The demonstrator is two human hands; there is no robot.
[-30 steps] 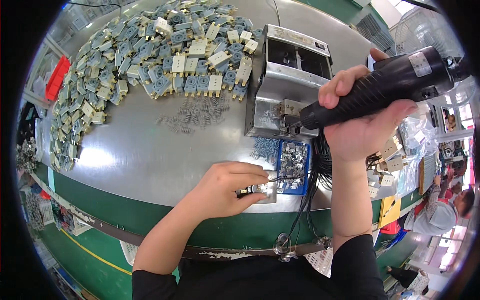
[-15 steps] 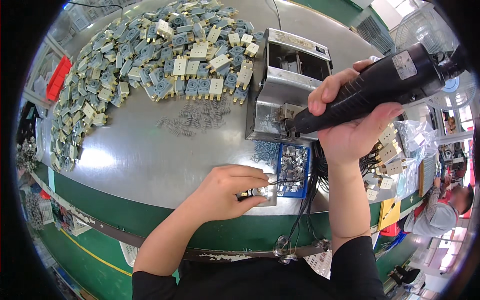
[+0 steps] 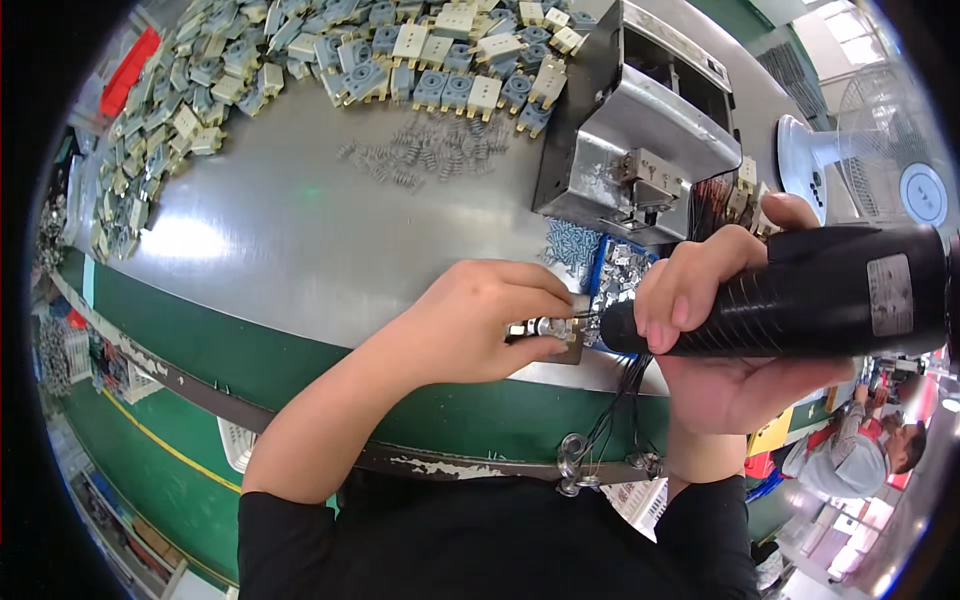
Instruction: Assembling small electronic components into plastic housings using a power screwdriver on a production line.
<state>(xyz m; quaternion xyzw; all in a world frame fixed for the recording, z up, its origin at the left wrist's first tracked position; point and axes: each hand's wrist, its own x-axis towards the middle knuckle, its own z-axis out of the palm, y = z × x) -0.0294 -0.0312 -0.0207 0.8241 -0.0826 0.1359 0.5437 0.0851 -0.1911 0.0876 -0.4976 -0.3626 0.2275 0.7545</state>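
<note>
My left hand (image 3: 490, 318) is closed around a small part with shiny metal pieces (image 3: 545, 327), pinching it between thumb and fingers over a metal plate (image 3: 572, 350) at the table's near edge. Thin black wires run to the right from this part. My right hand (image 3: 705, 285) wraps a black electric screwdriver (image 3: 810, 295), which lies nearly level and points left. Its nose end is close to the right side of the held part; the bit's contact cannot be made out.
A metal screw feeder box (image 3: 640, 120) stands behind my hands. Blue screws (image 3: 572, 243) lie before it, beside a blue tray (image 3: 598, 265) of small metal pieces. Loose springs (image 3: 430, 145) and piled grey and cream plug parts (image 3: 350, 60) cover the back. Black wires (image 3: 610, 410) hang over the edge.
My right hand has brought the screwdriver down from the feeder box to beside the left hand's part. The left hand keeps its hold. The whole view has shifted.
</note>
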